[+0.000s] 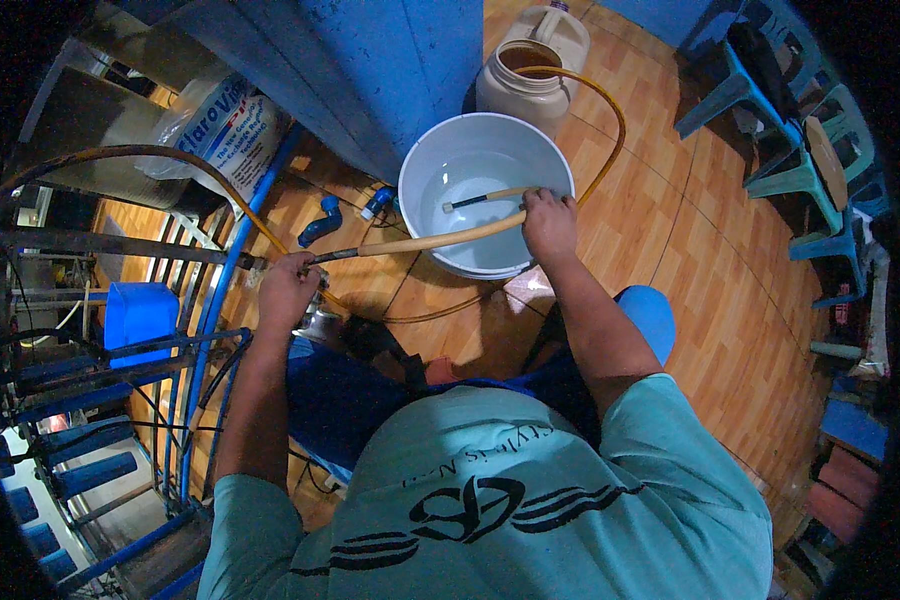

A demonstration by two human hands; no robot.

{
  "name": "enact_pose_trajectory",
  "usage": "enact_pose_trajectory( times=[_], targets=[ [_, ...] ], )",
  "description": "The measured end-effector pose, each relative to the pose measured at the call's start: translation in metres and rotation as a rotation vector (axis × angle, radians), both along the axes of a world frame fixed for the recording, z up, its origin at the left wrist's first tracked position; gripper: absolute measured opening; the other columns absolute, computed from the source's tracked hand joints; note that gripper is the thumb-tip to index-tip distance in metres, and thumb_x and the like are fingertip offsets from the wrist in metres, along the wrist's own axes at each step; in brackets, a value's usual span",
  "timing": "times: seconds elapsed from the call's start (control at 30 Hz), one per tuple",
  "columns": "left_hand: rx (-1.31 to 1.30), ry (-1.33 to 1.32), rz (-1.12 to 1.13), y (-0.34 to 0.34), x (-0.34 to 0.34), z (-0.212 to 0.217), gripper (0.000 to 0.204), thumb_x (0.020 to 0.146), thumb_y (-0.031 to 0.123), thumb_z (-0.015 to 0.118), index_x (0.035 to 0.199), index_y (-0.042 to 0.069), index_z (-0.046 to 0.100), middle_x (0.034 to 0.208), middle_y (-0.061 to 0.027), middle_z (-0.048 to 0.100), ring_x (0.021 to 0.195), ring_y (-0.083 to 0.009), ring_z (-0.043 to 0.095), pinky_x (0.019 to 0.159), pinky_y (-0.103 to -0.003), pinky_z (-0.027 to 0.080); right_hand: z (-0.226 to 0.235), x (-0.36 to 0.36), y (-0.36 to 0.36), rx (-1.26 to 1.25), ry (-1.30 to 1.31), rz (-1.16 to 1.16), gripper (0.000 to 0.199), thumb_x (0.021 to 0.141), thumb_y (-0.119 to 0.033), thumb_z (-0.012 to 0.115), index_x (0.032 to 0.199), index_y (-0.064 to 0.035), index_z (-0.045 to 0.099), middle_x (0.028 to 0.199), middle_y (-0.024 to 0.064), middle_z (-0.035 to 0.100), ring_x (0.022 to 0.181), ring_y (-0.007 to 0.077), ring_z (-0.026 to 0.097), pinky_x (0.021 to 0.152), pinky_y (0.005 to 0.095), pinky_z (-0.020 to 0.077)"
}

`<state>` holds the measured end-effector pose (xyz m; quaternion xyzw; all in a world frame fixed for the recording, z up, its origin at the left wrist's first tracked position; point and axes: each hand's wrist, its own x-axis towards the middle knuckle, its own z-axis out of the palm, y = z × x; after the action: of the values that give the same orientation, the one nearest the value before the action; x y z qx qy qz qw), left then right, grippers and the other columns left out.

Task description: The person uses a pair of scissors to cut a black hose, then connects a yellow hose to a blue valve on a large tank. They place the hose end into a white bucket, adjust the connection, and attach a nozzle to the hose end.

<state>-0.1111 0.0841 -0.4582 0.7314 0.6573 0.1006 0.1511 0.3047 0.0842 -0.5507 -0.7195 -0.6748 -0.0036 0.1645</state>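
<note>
Running tan and flexible, the hose [440,240] bends into a pale basin [425,165].

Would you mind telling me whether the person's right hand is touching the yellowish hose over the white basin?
Touching. The head view shows the right hand closed around the yellowish hose at the rim of the white basin, fingers wrapped over it with no gap.

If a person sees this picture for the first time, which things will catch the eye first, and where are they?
The white basin on the wooden floor, upper middle, stands out first; the right hand holds a yellowish hose at its near rim. The left hand grips the hose's other end, by a metal fitting, left of centre. Behind the basin stands an open beige jar.
</note>
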Motion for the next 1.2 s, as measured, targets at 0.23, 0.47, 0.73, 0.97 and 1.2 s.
enact_pose_trajectory(
  times=[0.23,0.47,0.73,0.97,1.2],
  targets=[
    [0.007,-0.003,-0.006,0.000,0.001,0.001,0.026,0.083,0.023,0.069,0.103,0.007,0.069,0.101,-0.0152,0.068,0.076,-0.0279,0.069,0.071,-0.039,0.054,-0.003,0.001,0.001,-0.016,-0.004,0.005,0.020,0.088,-0.019,0.054,0.098,-0.0084,0.067,0.093,0.0122,0.066,0.093,0.0293,0.065,0.095,0.0478,0.0385],
    [0.005,0.024,-0.016,0.001,-0.001,-0.002,0.025,0.083,0.021,0.068,0.103,0.007,0.069,0.099,-0.0159,0.068,0.076,-0.0291,0.069,0.071,-0.040,0.054,-0.004,0.000,0.000,0.017,0.020,0.003,0.017,0.088,-0.019,0.054,0.094,-0.0085,0.066,0.093,0.0123,0.066,0.093,0.0301,0.064,0.095,0.0477,0.0389],
    [-0.003,0.005,-0.012,0.000,0.002,0.004,0.026,0.083,0.023,0.068,0.104,0.007,0.069,0.099,-0.0164,0.068,0.077,-0.0300,0.068,0.073,-0.041,0.054,-0.003,0.000,0.001,0.013,0.008,-0.003,0.018,0.088,-0.019,0.054,0.095,-0.0082,0.066,0.093,0.0121,0.066,0.093,0.0302,0.064,0.096,0.0476,0.0387],
    [0.024,0.023,-0.016,0.000,-0.001,-0.002,0.030,0.082,0.025,0.069,0.107,0.008,0.068,0.100,-0.0158,0.068,0.079,-0.0294,0.068,0.074,-0.041,0.053,-0.008,0.002,0.001,0.064,-0.004,0.003,0.019,0.087,-0.017,0.053,0.100,-0.0089,0.065,0.093,0.0122,0.066,0.093,0.0293,0.064,0.092,0.0462,0.0397],
    [0.120,0.103,-0.070,0.001,-0.006,-0.012,0.039,0.081,0.027,0.070,0.117,0.011,0.065,0.116,-0.0150,0.064,0.100,-0.0318,0.064,0.085,-0.042,0.050,-0.006,0.001,-0.001,0.092,-0.043,0.007,0.021,0.086,-0.013,0.053,0.103,-0.0106,0.065,0.092,0.0102,0.065,0.093,0.0286,0.063,0.088,0.0449,0.0408]
  ],
)
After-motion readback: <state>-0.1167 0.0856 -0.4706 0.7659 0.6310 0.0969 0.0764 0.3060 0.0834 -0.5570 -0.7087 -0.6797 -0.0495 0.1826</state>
